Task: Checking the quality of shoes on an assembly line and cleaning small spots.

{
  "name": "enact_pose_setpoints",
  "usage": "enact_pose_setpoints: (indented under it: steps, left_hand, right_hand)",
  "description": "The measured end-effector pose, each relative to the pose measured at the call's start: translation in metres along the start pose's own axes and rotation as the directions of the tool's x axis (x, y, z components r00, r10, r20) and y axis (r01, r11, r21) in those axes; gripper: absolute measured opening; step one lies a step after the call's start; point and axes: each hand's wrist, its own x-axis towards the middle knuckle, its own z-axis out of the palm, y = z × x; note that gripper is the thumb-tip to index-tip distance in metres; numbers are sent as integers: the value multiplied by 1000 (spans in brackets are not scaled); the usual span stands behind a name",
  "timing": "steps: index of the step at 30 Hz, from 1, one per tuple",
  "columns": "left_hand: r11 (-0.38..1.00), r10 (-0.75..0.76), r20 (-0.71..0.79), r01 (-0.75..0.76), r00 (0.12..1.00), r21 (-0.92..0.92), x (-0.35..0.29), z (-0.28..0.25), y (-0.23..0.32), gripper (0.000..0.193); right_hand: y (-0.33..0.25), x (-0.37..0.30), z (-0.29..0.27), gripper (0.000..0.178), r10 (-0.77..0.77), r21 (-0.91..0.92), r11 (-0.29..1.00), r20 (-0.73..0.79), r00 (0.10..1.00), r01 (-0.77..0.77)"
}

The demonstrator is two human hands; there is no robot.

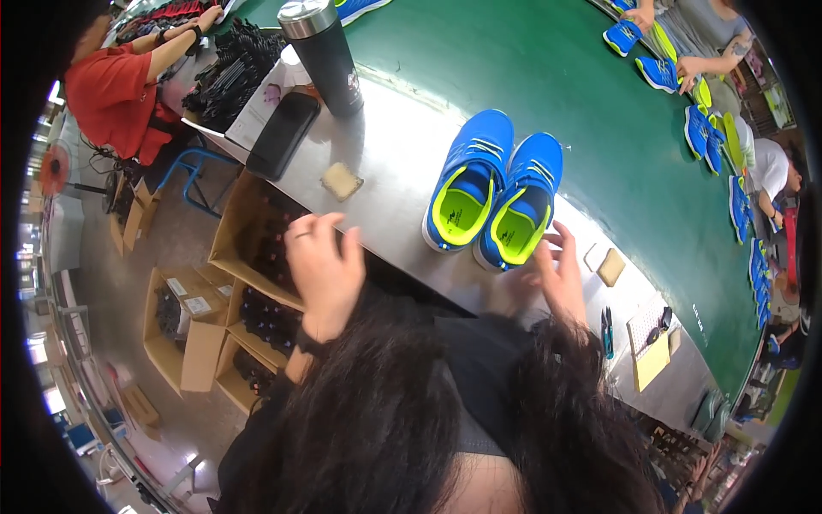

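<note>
A grey metal worktop runs beside a green conveyor belt, and a pair of blue shoes with lime insoles stands at its near edge. The right hand, fingers loosely spread, touches the nearer shoe's heel; the left hand hangs curled, holding nothing. Light, soft mesh uppers over springy soles: they look best gripped at the stiffer heel collar.
</note>
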Motion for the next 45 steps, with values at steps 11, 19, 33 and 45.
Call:
enact_pose_setpoints:
  steps: [11, 19, 33, 45]
  left_hand:
    - [335, 121, 815, 749, 567, -571, 30, 61, 51, 62]
    - [-244, 422, 821, 920, 384, -305, 13, 33, 53, 46]
    - [843, 126, 259, 34, 958, -537, 5, 7, 57, 82]
    - [967, 165, 335, -84, 928, -242, -5, 3, 77, 85]
  right_hand:
    - [17, 12, 6, 53, -69, 34, 997, -76, 995, 72]
    - [22, 10, 3, 52, -175, 775, 617, 305, 936, -137]
    - [16, -9, -36, 73, -395, 227, 883, -114, 912, 411]
    - [-8, -26, -25, 64, -518, -508, 775, -169, 839, 376]
